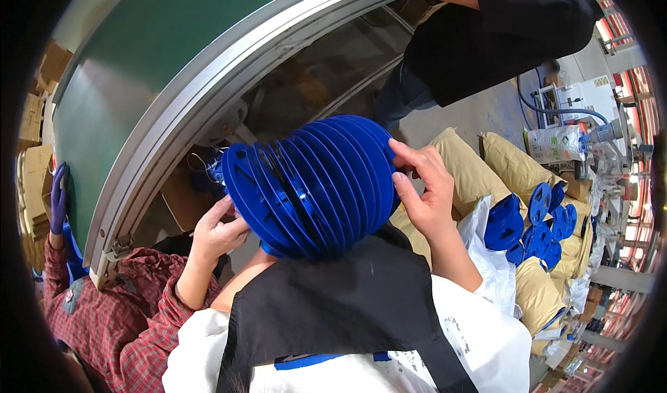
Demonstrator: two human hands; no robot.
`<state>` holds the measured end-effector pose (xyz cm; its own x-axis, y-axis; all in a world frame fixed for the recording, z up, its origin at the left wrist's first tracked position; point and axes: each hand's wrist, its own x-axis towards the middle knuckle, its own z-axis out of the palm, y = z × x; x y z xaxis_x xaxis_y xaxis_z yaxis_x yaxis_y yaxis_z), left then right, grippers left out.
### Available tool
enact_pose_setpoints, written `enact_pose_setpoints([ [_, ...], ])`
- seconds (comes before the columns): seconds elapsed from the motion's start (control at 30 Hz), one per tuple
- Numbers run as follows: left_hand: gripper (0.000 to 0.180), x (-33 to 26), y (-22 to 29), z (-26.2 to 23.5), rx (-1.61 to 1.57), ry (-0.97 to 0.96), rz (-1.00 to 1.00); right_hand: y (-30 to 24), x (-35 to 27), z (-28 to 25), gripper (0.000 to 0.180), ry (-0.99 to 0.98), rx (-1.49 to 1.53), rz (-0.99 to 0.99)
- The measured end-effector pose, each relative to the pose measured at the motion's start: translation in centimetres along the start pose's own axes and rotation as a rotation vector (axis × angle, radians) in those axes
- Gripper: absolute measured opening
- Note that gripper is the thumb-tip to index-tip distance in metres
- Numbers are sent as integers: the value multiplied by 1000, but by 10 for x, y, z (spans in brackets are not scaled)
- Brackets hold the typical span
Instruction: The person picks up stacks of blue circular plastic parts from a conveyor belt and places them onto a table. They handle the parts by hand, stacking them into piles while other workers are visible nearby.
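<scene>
A long row of blue plastic reel discs (316, 185), packed side by side, hangs in front of my chest. At its right end my right hand (425, 185) holds the outermost rim between thumb and fingers. My left forearm reaches up under the left part of the row. Behind the discs my left hand is hidden, so its fingers do not show. Another person's bare hand (221, 232), coming from a plaid sleeve (156, 310), is at the left end disc. Thin loose strands (208, 167) stick out beside that end.
Ahead runs a green conveyor belt (160, 39) with a metal side rail (208, 63). A person in a black top (486, 42) stands beyond. To the right lie tan sacks (472, 174) and loose blue reels (504, 223). Cardboard boxes (35, 178) are stacked far left.
</scene>
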<state>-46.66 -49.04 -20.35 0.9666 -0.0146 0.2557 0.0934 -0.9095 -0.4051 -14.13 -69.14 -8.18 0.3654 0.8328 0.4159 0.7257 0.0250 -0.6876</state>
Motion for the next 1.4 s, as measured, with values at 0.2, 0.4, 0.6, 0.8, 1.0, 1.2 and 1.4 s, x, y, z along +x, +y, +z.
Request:
enact_pose_setpoints([
  [0.2, 25, -21, 4, 10, -166, -48, -107, 1, -7, 11, 29, 80, 66, 151],
  [0.4, 29, -16, -1, 3, -173, -84, -80, 0, -4, 24, 16, 181, 133, 228],
  [0.6, 32, -5, -6, 2, 788, -121, 135, 15, -7, 14, 17, 139, 25, 114],
  [0.8, 32, -6, -14, 6, 435, -138, 141, -14, 16, 15, 32, -21, 81, 147],
  [1.0, 27, 4, -27, -6, 1095, -75, 413, -4, 30, 16, 33, -118, 24, 64],
  [1.2, 30, 18, 38, 36, 2522, -255, 1003, -5, 6, 26, 13, 23, 129, 101],
  [1.4, 44, 60, 123, 77, 2992, -501, 1335, -4, 20, 14, 28, -118, 178, 256],
])
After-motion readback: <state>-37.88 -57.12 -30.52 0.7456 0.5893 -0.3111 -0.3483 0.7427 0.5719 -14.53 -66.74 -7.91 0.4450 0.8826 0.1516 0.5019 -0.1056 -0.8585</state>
